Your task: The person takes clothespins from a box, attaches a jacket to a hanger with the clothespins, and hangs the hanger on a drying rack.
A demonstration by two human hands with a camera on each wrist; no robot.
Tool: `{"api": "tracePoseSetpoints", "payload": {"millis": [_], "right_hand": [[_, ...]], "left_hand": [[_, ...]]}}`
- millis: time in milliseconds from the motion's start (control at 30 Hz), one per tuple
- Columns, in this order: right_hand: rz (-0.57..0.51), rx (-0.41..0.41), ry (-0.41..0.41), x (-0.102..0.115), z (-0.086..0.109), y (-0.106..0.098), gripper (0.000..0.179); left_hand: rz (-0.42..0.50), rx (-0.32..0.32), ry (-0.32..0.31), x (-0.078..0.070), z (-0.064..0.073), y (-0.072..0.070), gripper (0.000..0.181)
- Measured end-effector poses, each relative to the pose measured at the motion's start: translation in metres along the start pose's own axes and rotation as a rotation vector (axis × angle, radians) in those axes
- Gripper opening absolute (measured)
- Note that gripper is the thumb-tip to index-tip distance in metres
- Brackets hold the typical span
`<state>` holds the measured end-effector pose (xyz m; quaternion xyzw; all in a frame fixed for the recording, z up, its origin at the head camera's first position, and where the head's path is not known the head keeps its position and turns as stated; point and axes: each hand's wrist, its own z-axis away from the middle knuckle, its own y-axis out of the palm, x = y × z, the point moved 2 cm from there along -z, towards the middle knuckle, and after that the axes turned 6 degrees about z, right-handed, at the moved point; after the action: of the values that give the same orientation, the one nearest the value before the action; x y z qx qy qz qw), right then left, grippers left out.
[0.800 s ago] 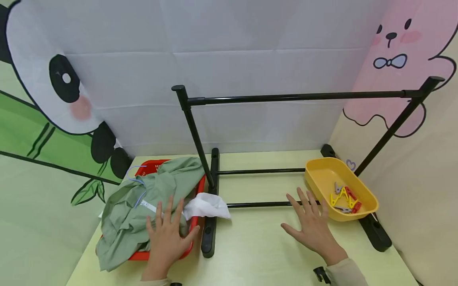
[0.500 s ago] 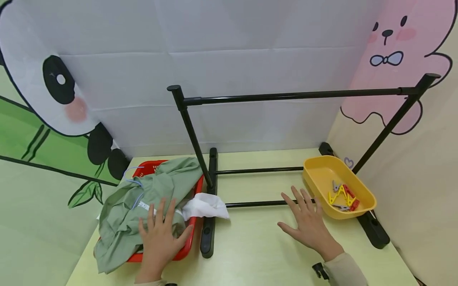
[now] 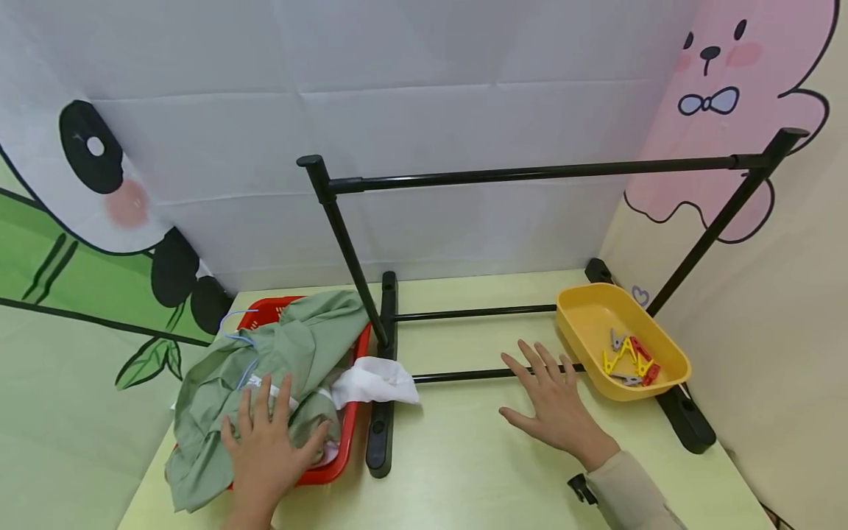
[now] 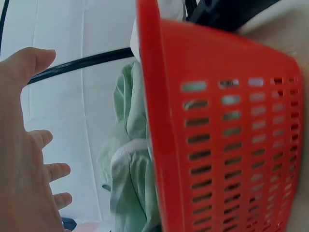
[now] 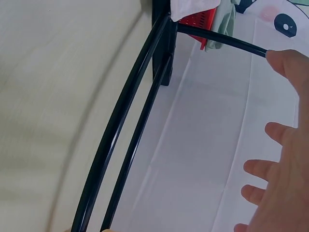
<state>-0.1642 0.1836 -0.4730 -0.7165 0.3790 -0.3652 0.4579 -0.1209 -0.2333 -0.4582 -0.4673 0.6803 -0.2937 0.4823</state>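
A: How far along is the work, as far as is shown?

B: It is judged to be barely begun. To the left of the black tubular metal rack (image 3: 530,175), a loose sage-green cloth garment (image 3: 308,327) is heaped in a slotted red plastic basket (image 3: 346,430), not lifted out. In front of that heap the left hand (image 3: 265,453) is held with fingers spread; no cloth is gripped by it.

A: And farther right?

B: Before the rack's lower front bar the right hand (image 3: 553,414) is held likewise, fingers spread, nothing grasped. At the rack's right end, over its foot, yellow, red and grey clips (image 3: 652,375) are kept together in a rounded yellow plastic tray (image 3: 575,309), none picked up. By that reading, all the handling is left to be done.

A: How does the garment look?

B: Rumpled and soft, spilled over the basket's near left edge, with a thin pale-blue cord showing on it. A white cloth (image 3: 377,380) is draped over the basket's right rim, across the rack's left foot. The garment's kind cannot be told.
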Motion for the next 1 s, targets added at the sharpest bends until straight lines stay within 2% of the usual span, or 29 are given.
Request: {"api": "tracePoseSetpoints", "payload": {"millis": [200,400,667,867,1000], "right_hand": [[0.014,-0.005,-0.042,0.004,-0.007,0.002,0.08],[0.01,-0.011,-0.075,0.008,-0.014,0.004,0.079],[0.024,-0.028,-0.118,0.015,-0.02,0.008,0.08],[0.031,-0.022,-0.129,0.017,-0.023,0.01,0.08],[0.025,-0.013,-0.139,0.019,-0.026,0.011,0.08]], "left_hand": [[-0.015,-0.013,-0.001,0.005,0.0,-0.003,0.095],[-0.033,0.02,-0.059,0.01,-0.002,-0.006,0.099],[-0.028,-0.033,-0.074,0.021,-0.001,-0.01,0.104],[-0.025,0.001,-0.133,0.028,0.0,-0.013,0.108],[-0.017,-0.005,-0.15,0.033,0.002,-0.015,0.107]]}}
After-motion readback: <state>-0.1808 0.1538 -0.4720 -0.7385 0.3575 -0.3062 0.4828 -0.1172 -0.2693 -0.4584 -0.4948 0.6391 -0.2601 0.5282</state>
